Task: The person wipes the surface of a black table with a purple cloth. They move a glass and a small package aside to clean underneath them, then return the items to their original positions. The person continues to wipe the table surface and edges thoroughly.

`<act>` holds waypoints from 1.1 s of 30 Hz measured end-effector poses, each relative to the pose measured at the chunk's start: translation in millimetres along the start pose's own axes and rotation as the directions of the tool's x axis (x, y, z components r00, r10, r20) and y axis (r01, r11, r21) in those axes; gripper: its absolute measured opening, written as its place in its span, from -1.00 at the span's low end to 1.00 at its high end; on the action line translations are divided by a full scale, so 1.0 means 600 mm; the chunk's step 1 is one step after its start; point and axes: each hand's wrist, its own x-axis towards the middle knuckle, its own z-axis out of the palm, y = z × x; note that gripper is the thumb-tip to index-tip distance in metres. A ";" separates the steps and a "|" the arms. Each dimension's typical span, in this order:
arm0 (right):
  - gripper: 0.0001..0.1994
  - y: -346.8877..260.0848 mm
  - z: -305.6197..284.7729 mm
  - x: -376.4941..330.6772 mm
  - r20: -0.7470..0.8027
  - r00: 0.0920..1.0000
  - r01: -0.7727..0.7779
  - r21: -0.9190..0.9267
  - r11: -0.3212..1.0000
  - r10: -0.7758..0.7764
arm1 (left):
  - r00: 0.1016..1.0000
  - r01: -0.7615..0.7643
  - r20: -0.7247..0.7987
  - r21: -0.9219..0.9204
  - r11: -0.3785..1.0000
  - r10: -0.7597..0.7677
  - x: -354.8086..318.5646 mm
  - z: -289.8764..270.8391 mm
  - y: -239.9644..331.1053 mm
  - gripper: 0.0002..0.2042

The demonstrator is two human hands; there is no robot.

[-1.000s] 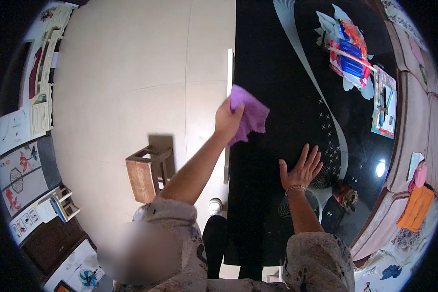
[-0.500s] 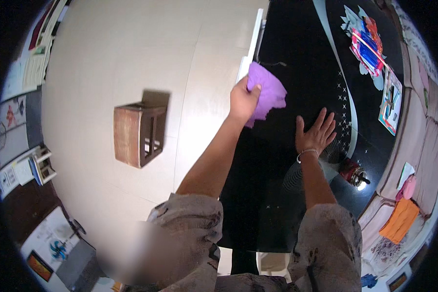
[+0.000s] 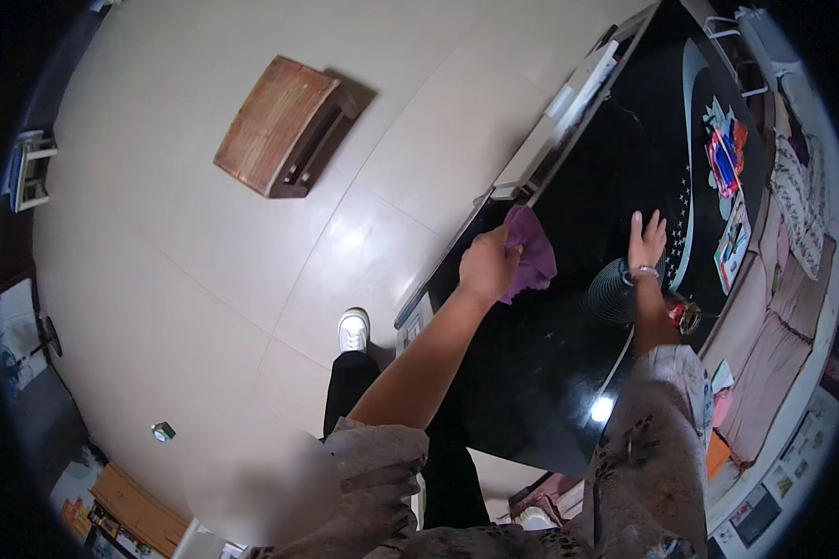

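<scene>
Pinched between thumb and bent fingers, one edge of a purple cloth [image 3: 532, 247] is held in the left hand [image 3: 491, 266], its free part spreading right of the knuckles; the right hand [image 3: 647, 244] has its fingers spread, palm down, holding nothing, apparently on the tabletop.

Largest is the black table [image 3: 569, 373], slanting from the upper right of the frame to the lower middle. The cloth is at its left edge, right of the frame's centre, so good control probably means minding that edge and keeping the loose part smooth beneath the fingers rather than bunched. A spread right palm should give steady support for the reach.

Next in size, the wooden stool [image 3: 275, 126] stands on the floor at upper left, well apart from the cloth. At upper right, a bright pile of packets [image 3: 725, 163] lies on the table, best given room by the arms. Smaller again, a red jar [image 3: 684, 315] is just beside the right forearm, which might knock it. Smallest, the bracelet [image 3: 644, 271] circles the right wrist.
</scene>
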 end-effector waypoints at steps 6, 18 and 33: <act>-0.36 -0.094 0.023 -0.245 -0.164 0.906 0.400 0.032 0.916 -0.390 | 1.000 0.014 0.028 -0.053 0.998 -0.013 -0.111 -0.048 -0.045 -0.76; -0.39 -0.184 0.043 -0.310 -0.156 0.950 0.239 -0.192 0.952 -0.270 | 0.990 -0.038 0.132 -0.078 0.996 0.049 -0.131 -0.040 -0.103 -0.51; -0.40 -0.175 0.048 -0.301 -0.169 0.938 0.272 -0.178 0.946 -0.302 | 0.974 -0.176 0.109 -0.171 0.969 0.197 -0.080 -0.034 -0.099 -0.51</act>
